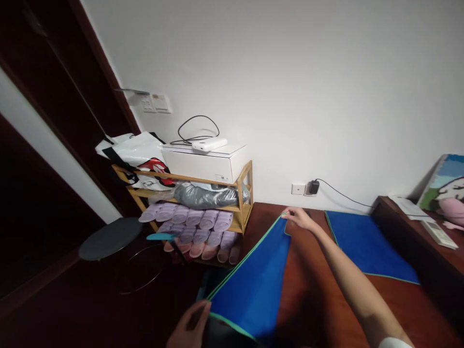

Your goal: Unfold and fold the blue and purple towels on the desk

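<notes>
Reddish-brown wooden surface [307,258]; over its left side, blue green-trimmed cloth [253,280], long edge stretched straight, near left to far right. Left hand [191,323], nearer viewer, pinches near corner; right hand [299,217] pinches far corner.

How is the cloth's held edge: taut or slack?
Taut: the blue cloth is stretched straight between the left hand and the right hand.

Label [219,177] on box [199,163] atop rack [240,209]: unreadably small. Left hand [189,326] before rack, pink toy [452,210] right: cut off.
</notes>
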### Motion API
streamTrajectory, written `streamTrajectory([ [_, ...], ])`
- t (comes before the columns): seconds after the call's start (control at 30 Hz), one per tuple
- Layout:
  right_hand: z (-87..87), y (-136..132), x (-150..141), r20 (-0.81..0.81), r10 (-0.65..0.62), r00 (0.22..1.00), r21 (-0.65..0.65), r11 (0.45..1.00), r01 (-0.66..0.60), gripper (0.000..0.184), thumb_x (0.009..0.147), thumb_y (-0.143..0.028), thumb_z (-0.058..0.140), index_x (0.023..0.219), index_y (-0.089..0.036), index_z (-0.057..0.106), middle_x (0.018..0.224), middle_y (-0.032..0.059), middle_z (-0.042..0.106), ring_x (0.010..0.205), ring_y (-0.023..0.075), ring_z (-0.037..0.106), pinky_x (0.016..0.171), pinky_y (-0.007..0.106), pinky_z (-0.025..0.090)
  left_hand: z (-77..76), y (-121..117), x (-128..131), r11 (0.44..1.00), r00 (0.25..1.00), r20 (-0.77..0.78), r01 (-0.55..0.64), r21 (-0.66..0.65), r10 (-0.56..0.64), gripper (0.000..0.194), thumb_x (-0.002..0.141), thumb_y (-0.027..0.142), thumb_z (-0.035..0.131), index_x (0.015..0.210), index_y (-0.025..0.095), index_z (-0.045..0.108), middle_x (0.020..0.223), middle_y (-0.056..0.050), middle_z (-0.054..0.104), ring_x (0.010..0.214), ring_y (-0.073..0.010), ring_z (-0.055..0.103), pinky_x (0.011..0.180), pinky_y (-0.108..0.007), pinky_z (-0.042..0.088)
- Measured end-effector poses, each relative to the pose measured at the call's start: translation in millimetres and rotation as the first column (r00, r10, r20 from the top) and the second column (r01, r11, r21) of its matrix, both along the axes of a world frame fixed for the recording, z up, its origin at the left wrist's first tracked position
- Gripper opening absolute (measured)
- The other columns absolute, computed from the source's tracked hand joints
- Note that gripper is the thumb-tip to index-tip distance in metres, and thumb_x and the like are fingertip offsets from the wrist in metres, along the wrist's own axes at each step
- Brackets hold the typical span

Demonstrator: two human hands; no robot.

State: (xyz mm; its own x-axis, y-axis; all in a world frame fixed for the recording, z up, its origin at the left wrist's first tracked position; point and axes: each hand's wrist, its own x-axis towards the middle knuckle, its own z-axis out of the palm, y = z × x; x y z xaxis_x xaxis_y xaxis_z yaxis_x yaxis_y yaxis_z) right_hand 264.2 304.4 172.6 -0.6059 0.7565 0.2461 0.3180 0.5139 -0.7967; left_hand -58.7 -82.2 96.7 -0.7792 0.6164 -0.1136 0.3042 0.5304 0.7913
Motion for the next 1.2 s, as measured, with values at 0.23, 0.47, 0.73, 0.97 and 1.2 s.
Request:
streamTrajectory([
  [0.23, 57.0, -94.6, 131.8, -0.062, -0.124, 0.990, 0.282, 0.949, 0.137, 0.046, 0.108, -0.060, 0.060, 0.106, -0.019, 0.082, 0.107, 0.0088, 0.084, 0.098, 0.0207, 0.079, 0.089, 0.029, 0.063, 85.1, 46.2, 2.2, 0.938, 0.994, -0.088, 0.092, 0.333, -0.066, 0.047, 0.063, 0.077, 0.077, 0.086, 0.037, 0.083, 0.099, 0.007, 0.088, 0.111, -0.0319, 0.082, 0.107, -0.043, 0.064],
  [0.47, 72.0, -167.3, 195.9, -0.101, -0.371, 0.923, 0.728, 0.604, 0.323, 0.033, 0.114, -0.042, 0.054, 0.107, -0.020, 0.079, 0.095, 0.0088, 0.081, 0.086, 0.0193, 0.078, 0.081, 0.031, 0.064, 153.9, 90.4, 17.4, 0.853, 0.976, -0.120, 0.217, 0.475, -0.182, 0.059, 0.057, 0.077, 0.085, 0.088, 0.027, 0.082, 0.090, -0.003, 0.086, 0.086, -0.0283, 0.081, 0.083, -0.040, 0.071],
  [0.73, 84.4, -240.1, 213.5, -0.132, -0.497, 0.857, 0.876, 0.346, 0.336, 0.016, 0.110, -0.021, 0.059, 0.101, -0.022, 0.072, 0.084, 0.0061, 0.073, 0.078, 0.0190, 0.070, 0.076, 0.034, 0.059, 195.5, 86.3, 22.1, 0.829, 0.973, 0.038, 0.171, 0.532, -0.226, 0.069, 0.048, 0.073, 0.095, 0.091, 0.023, 0.078, 0.090, -0.003, 0.085, 0.081, -0.0286, 0.079, 0.062, -0.039, 0.067],
  [0.97, 33.5, -230.4, 214.7, -0.108, -0.564, 0.819, 0.746, 0.498, 0.441, 0.026, 0.114, -0.034, 0.054, 0.107, -0.023, 0.076, 0.095, 0.0077, 0.079, 0.085, 0.0210, 0.075, 0.081, 0.033, 0.060, 161.2, 133.3, -21.9, 0.786, 0.847, 0.048, 0.469, 0.402, -0.530, 0.055, 0.057, 0.066, 0.095, 0.095, 0.030, 0.077, 0.092, -0.006, 0.085, 0.070, -0.0286, 0.076, 0.052, -0.039, 0.063],
  [1.2, -66.6, -102.8, 164.9, 0.080, -0.675, 0.733, 0.217, 0.730, 0.648, 0.054, 0.112, -0.057, 0.040, 0.121, -0.021, 0.077, 0.112, 0.0130, 0.082, 0.107, 0.0263, 0.079, 0.096, 0.035, 0.062, 47.9, 264.4, 9.4, 0.737, 0.794, -0.040, 0.581, 0.346, -0.607, 0.041, 0.073, 0.056, 0.082, 0.095, 0.022, 0.074, 0.102, -0.017, 0.085, 0.103, -0.0362, 0.080, 0.105, -0.058, 0.063],
])
